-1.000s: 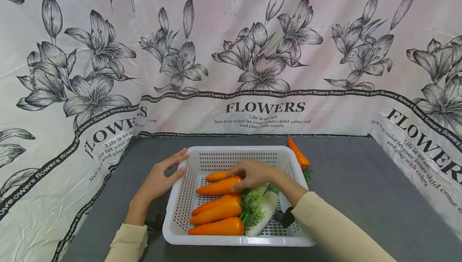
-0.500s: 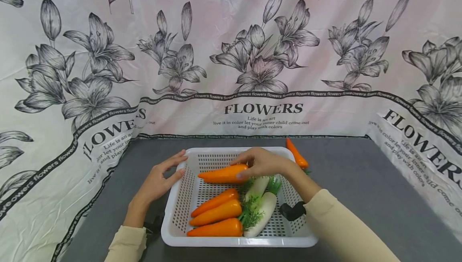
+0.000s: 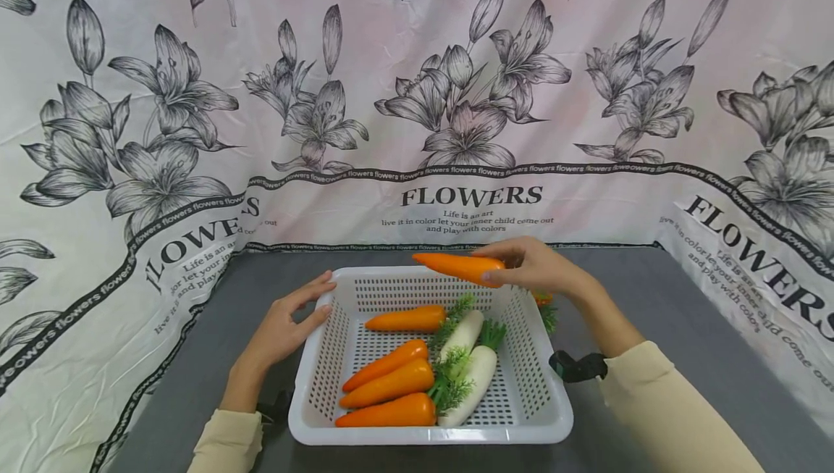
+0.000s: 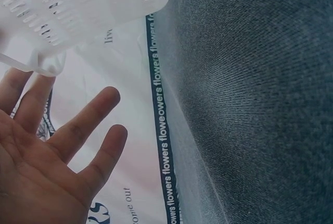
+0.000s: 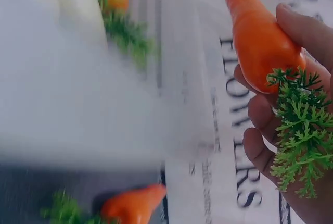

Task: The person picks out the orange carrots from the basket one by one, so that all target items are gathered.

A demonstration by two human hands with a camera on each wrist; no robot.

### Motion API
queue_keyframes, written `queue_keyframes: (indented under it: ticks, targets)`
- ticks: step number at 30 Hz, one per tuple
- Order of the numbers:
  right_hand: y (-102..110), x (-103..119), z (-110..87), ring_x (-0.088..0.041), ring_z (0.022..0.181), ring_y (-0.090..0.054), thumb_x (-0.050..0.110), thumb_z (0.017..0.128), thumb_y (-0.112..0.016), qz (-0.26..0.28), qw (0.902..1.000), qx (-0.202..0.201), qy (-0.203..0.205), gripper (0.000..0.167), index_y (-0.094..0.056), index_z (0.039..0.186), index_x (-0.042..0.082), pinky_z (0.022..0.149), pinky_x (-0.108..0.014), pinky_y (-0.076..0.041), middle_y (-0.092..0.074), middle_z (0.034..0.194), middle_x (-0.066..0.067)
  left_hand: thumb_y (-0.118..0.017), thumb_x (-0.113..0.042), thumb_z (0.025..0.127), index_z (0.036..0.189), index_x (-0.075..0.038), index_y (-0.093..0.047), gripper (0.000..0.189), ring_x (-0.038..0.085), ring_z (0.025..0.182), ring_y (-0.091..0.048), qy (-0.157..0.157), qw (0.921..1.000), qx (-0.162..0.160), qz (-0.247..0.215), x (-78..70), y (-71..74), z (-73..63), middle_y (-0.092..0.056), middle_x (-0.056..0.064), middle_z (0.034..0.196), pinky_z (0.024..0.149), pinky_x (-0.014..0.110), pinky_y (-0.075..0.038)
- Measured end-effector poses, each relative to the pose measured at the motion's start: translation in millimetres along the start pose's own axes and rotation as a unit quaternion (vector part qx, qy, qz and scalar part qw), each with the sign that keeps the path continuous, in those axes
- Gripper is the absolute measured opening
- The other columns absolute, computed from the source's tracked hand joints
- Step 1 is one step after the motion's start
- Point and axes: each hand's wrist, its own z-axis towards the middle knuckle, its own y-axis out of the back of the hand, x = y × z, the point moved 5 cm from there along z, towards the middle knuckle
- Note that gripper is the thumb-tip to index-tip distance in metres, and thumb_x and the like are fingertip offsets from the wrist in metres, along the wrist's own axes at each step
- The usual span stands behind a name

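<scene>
My right hand (image 3: 544,266) pinches the thick end of an orange carrot (image 3: 456,266) above the back rim of a white slotted basket (image 3: 430,435). Green leaves (image 5: 304,135) hang from that carrot beside the palm in the right wrist view. At the basket's left rim rests my left hand (image 3: 280,332), its fingers spread and fairly straight. Inside the basket, one carrot (image 3: 407,319) lies toward the back and three more carrots (image 3: 391,382) lie at the front left. Two white radishes (image 3: 478,386) with green tops lie to their right.
Another carrot (image 5: 135,206) lies on the grey tabletop (image 3: 651,328) outside the basket's right side, mostly hidden by my right hand in the head view. A white cloth (image 3: 469,205) printed with flowers stands around the table's back and sides. A dark wrist camera (image 3: 576,366) is on my right wrist.
My right hand has taken hold of a carrot in the basket and lifted it up, back and to the right, uncovering another carrot and a radish. The left hand stays at the rim.
</scene>
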Motion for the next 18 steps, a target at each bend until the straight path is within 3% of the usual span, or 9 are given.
queue_keyframes:
  ticks: [4, 11, 15, 18]
  targets:
    - [17, -20, -14.0, -0.024, 0.088, -0.068, 0.030, 0.096, -0.072, 0.002, 0.9979, -0.056, -0.034, 0.048, -0.064, 0.139, 0.013, 0.075, -0.037, -0.056, -0.071, 0.120, -0.014, -0.064, -0.026, 0.101, 0.146, -0.024, -0.058, 0.046, 0.037, 0.140, -0.052, 0.003, 1.0000, -0.002, 0.003, 0.5, 0.6, -1.0, -0.042, 0.000, 0.163, 0.103, 0.064, -0.044]
    - [35, -60, -38.7, -0.023, 0.091, -0.066, 0.034, 0.097, -0.070, -0.023, 0.9880, -0.138, -0.066, 0.050, -0.062, 0.141, 0.009, 0.074, -0.033, -0.056, -0.069, 0.126, -0.017, -0.064, -0.026, 0.101, 0.146, -0.024, -0.058, 0.046, 0.037, 0.139, -0.052, 0.005, 1.0000, 0.000, 0.003, 0.2, 0.5, -1.1, -0.042, 0.000, 0.163, 0.103, 0.062, -0.044]
    - [40, -88, -54.4, -0.022, 0.087, -0.064, 0.040, 0.098, -0.068, -0.041, 0.9768, -0.179, -0.109, 0.055, -0.060, 0.142, 0.009, 0.068, -0.030, -0.054, -0.068, 0.123, -0.019, -0.064, -0.026, 0.101, 0.146, -0.024, -0.058, 0.046, 0.037, 0.139, -0.053, 0.005, 1.0000, 0.001, 0.003, 0.7, 0.1, -0.4, -0.042, 0.000, 0.163, 0.103, 0.062, -0.044]
    - [40, -109, -68.4, -0.021, 0.086, -0.063, 0.044, 0.098, -0.066, -0.062, 0.9625, -0.223, -0.141, 0.058, -0.059, 0.143, 0.008, 0.064, -0.028, -0.052, -0.067, 0.122, -0.022, -0.064, -0.027, 0.101, 0.146, -0.025, -0.057, 0.046, 0.036, 0.140, -0.052, 0.006, 1.0000, 0.001, 0.004, 1.2, -0.2, 0.2, -0.042, -0.001, 0.163, 0.104, 0.062, -0.044]
